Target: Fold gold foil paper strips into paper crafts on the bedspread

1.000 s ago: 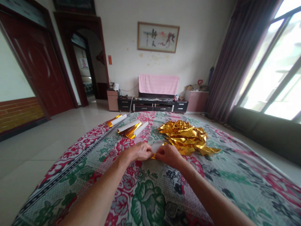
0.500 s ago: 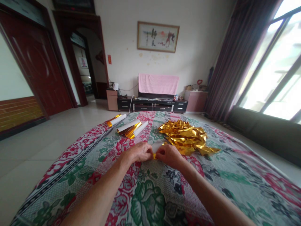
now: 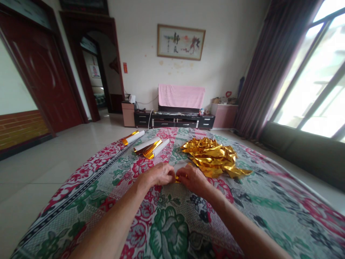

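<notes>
Between my hands, low over the table, is a sheet of gold foil paper [image 3: 179,167] with a white back; a gold strip shows at its near edge. My left hand [image 3: 161,174] pinches that edge from the left, fingers curled. From the right, my right hand [image 3: 193,176] grips the same edge, its fingertips close to those of the left. Most of the sheet is hidden behind the hands. Just beyond the right hand lies a heap of folded gold foil pieces [image 3: 215,156]. Curled gold-and-white sheets [image 3: 152,147] lie beyond the left hand.
A flowered cloth [image 3: 169,230] covers the round table. Another curled gold-and-white sheet [image 3: 133,137] rests near the far left edge. Across the room stand a low black cabinet [image 3: 185,121] and a pink cloth [image 3: 181,95] draped above it. A window [image 3: 318,79] is at the right.
My right hand has shifted slightly and its fingers have moved along the near edge of the foil paper. The left hand stays in place; the heap and curled sheets are unchanged.
</notes>
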A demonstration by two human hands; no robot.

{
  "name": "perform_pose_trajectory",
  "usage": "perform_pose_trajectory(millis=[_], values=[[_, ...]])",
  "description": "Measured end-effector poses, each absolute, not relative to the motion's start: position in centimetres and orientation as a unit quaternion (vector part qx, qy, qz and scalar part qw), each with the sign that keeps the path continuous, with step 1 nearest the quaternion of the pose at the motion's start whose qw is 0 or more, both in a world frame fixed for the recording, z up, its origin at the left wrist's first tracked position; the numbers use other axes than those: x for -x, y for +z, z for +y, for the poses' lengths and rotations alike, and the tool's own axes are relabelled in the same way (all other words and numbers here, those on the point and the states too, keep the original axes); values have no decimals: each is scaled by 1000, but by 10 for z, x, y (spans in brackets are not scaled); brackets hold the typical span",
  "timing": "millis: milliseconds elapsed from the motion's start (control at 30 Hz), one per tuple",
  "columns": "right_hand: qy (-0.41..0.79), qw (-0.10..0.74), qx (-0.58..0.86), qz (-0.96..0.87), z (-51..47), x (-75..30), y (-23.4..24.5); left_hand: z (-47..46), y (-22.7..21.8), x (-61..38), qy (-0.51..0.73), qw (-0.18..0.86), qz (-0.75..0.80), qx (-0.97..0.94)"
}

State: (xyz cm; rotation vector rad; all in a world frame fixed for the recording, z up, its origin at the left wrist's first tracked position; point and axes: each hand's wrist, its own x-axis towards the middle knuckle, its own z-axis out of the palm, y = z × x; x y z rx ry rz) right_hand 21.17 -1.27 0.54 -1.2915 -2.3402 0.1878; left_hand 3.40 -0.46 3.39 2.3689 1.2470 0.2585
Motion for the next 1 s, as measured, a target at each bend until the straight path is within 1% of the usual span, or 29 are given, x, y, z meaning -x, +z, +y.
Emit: perform_pose_trajectory(millis=[400,700,1000], values=[[66,221,480,-847,-15,-211,8,1,33,-27,91,275,437,-852],[62,220,494,-839,-17,-210,7,-4,35,-32,86,270,477,-832],[59,231,502,-831,-23,-208,7,-3,34,-33,90,261,463,-842]])
